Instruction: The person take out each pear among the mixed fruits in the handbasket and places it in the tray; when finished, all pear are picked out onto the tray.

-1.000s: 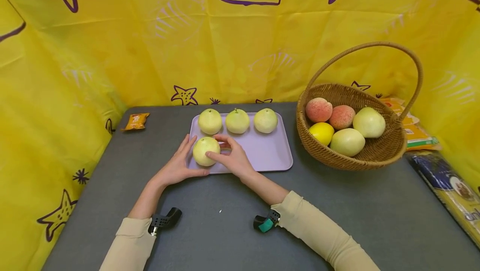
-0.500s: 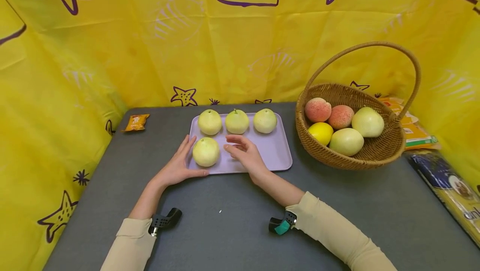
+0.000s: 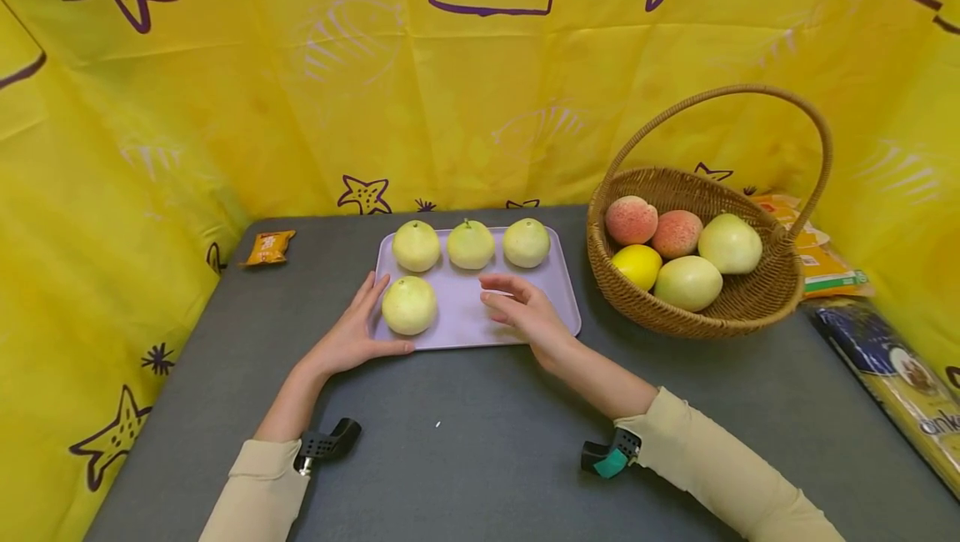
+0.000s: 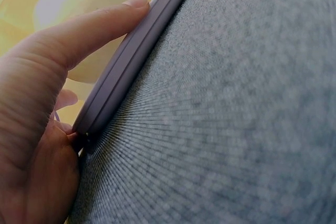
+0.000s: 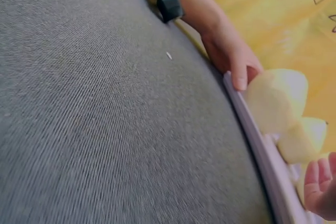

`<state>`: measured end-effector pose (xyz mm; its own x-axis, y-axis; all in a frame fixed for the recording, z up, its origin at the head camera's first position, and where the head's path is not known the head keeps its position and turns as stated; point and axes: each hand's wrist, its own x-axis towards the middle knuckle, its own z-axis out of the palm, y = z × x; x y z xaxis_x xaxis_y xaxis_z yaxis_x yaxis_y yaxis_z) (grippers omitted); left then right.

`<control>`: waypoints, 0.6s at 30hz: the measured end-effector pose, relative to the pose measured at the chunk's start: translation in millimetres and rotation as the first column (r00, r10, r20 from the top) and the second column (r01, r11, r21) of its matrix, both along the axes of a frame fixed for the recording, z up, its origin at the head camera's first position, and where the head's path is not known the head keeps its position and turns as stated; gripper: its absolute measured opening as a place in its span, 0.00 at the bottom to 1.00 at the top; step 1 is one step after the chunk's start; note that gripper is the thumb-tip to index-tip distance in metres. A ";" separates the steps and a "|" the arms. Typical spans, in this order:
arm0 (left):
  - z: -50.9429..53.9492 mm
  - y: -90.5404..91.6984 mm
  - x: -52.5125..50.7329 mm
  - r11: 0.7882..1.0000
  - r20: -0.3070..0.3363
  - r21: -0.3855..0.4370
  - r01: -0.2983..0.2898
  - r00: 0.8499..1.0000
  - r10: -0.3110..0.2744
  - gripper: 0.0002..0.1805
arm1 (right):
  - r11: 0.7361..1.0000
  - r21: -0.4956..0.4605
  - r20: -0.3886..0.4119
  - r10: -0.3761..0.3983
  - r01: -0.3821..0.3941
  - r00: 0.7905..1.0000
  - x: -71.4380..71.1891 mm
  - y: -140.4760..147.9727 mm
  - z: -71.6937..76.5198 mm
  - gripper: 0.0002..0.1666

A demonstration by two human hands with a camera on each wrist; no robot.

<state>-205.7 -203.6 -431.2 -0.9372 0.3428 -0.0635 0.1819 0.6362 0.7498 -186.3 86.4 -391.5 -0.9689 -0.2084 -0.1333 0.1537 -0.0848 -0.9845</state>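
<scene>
A lilac tray point(image 3: 457, 308) bears several round pale yellow-green fruits, their exact kind hard to tell. Three form a row along its back: left point(image 3: 416, 246), middle point(image 3: 471, 244) and right point(image 3: 527, 243). One more fruit point(image 3: 409, 306) sits at the front left, beside my left hand point(image 3: 352, 333). That hand rests at the tray's front left corner with fingers spread along the side; in the left wrist view its thumb point(image 4: 100, 27) lies against the tray rim point(image 4: 131, 51). My right hand point(image 3: 528, 317) hovers above the tray's right half, fingers loosely bent and holding nothing.
Right of the tray stands a wicker basket point(image 3: 693, 321) with a tall handle, holding two peaches point(image 3: 632, 220), a lemon point(image 3: 637, 266) and two pale green fruits point(image 3: 730, 243). Packets point(image 3: 825, 267) lie behind it at the right edge. A small orange packet point(image 3: 270, 248) lies back left.
My right hand has let go of the front left fruit and moved right across the tray. The fruit stays where it was, and my left hand keeps its place at the corner.
</scene>
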 end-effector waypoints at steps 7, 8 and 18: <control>-0.2 0.2 0.0 1.000 0.006 0.009 0.002 1.000 -0.002 0.65 | 0.999 -0.018 0.055 0.037 -0.036 0.998 7.2 22.5 10.0 0.28; -0.2 0.1 0.0 1.000 0.007 0.009 0.002 1.000 -0.002 0.65 | 0.999 -0.021 0.062 0.044 -0.043 0.997 8.4 25.5 11.5 0.29; 0.1 0.3 0.6 1.000 0.002 0.009 0.000 1.000 0.000 0.65 | 0.991 0.033 0.035 0.131 -0.132 0.991 21.5 53.0 25.7 0.29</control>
